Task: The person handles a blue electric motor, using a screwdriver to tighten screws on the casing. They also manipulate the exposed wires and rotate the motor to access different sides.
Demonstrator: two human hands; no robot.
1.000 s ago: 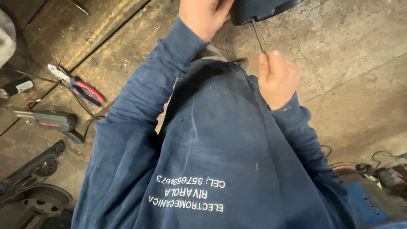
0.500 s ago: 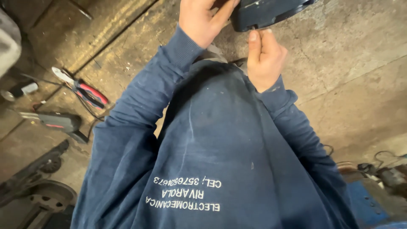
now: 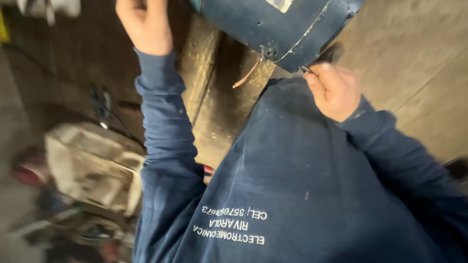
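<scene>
Both hands have shifted against the blue metal housing (image 3: 280, 27) in the last second, partly because the head camera has swung and come closer, so the housing now fills the top of the view and the bench to the left is a blur. A second ago the right hand (image 3: 336, 90) sat apart from the housing, gripping a thin dark shaft; half a second ago it had climbed to the lower edge; now its fingers (image 3: 319, 73) are curled tight and pinch a small dark tool tip (image 3: 306, 69) right at that lower rim, touching or very nearly touching it. The left hand (image 3: 146, 24), which had cupped the housing's side, now sits well to the left of it with the fingers folded over, out of frame at the top, so I cannot tell whether they grasp anything. A short orange-brown wire (image 3: 247, 75) hangs from a dark grommet (image 3: 268, 50) in the housing wall, newly in sight. It seems the tool has been brought up to the seam, so work at that edge looks under way, with the housing unsupported on the left.
</scene>
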